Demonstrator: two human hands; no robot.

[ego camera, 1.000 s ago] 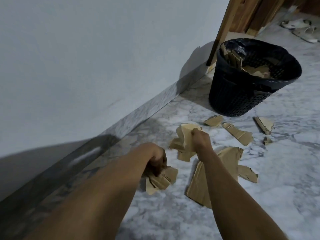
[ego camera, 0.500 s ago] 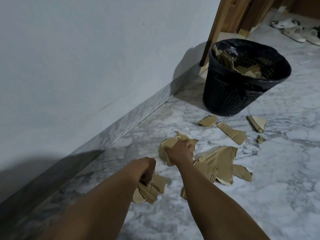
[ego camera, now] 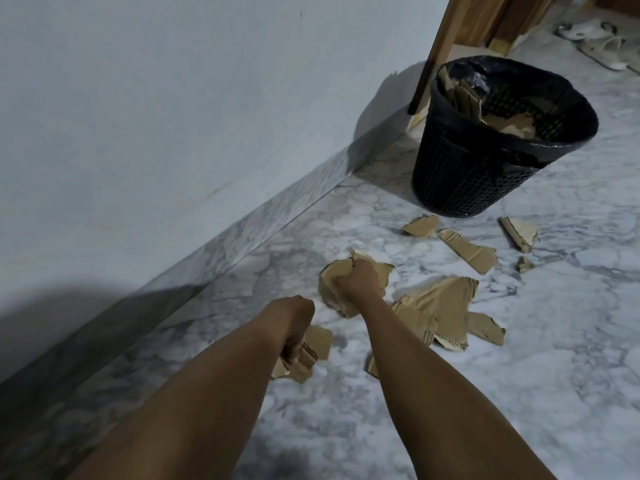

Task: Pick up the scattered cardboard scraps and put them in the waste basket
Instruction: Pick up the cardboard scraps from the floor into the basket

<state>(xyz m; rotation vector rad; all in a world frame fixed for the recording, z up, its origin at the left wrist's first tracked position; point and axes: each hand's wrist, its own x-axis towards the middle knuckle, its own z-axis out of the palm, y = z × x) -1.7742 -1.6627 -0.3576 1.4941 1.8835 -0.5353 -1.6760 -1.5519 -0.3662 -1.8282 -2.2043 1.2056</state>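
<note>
My left hand [ego camera: 298,322] grips a bunch of brown cardboard scraps [ego camera: 311,355] low over the marble floor. My right hand [ego camera: 360,282] clutches a crumpled cardboard piece [ego camera: 334,282] just ahead of it. A large torn cardboard sheet [ego camera: 436,310] lies on the floor to the right of my right hand. Several smaller scraps [ego camera: 467,251] lie between it and the black mesh waste basket [ego camera: 464,181], which stands farther back with a black liner and cardboard inside.
A pale wall with a marble skirting [ego camera: 263,220] runs along the left. A wooden door frame [ego camera: 440,39] rises behind the basket. White sandals [ego camera: 595,39] lie at the far right. Open marble floor stretches to the right.
My right hand has pulled its cardboard piece lower and crumpled it tighter in the fist. The view has shifted slightly; the left hand keeps its scraps.
</note>
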